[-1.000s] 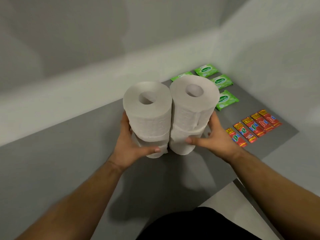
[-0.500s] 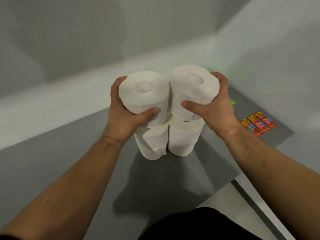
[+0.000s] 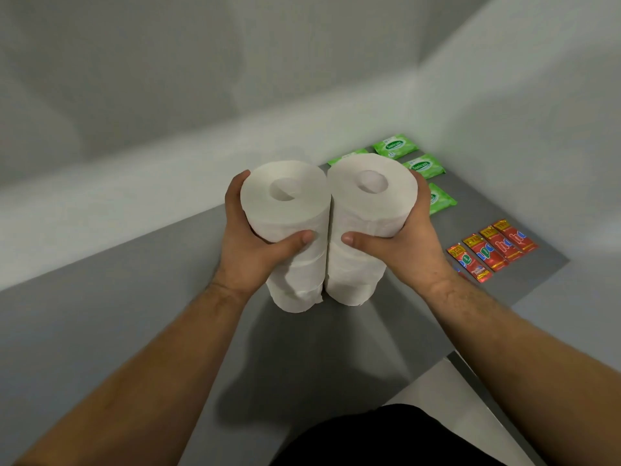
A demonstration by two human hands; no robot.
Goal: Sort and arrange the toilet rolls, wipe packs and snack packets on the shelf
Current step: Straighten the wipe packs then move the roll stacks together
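The flat grey shelf [image 3: 134, 331] lies open at left and lower centre; its front edge cuts the lower right. At centre, four white paper toilet rolls [image 3: 285, 213] now stand as two touching stacks, squarer than half a second ago, so stacking looks nearly done. The left hand [image 3: 248, 250] and right hand [image 3: 403, 247] each clasp an upper roll, fingers [image 3: 235, 193] curled round it. Green plastic wipe packs [image 3: 396, 147] and red foil snack packets [image 3: 494, 252] line the right, apart.

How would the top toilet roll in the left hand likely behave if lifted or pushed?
Probably light and soft: the left hand wraps the top left roll one-handed. Standing on end atop a lower roll, it would likely slide or topple if shoved sideways, then roll.
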